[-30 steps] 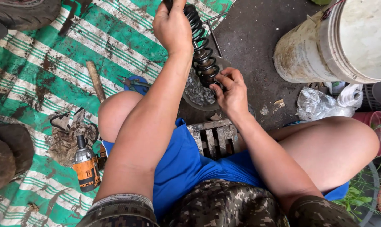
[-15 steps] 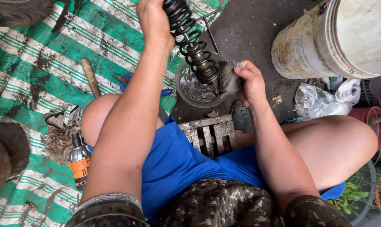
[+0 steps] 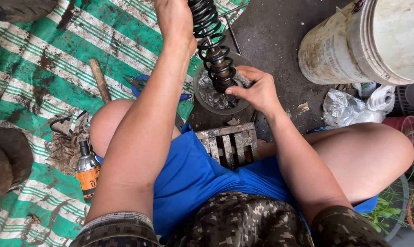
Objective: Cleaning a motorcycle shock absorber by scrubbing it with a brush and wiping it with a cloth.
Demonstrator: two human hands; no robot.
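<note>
The left hand (image 3: 172, 20) gripped the black coil spring (image 3: 211, 43) at twelve o'clock; the right hand (image 3: 257, 89) pinched its lower end over a round basin (image 3: 202, 98). A green striped tarp (image 3: 47, 59) lay at ten o'clock, and a dirty white bucket (image 3: 353, 43) lay on dark concrete (image 3: 271, 32) at two.

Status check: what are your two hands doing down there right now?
Left hand grips black coil spring up top. Right hand at its lower end, over round metal pan. Nothing blocking.

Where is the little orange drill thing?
The orange and black power tool lies at the lower left of the head view, on the green striped tarp. It sits beside the person's left knee, next to a dirty rag.
</note>
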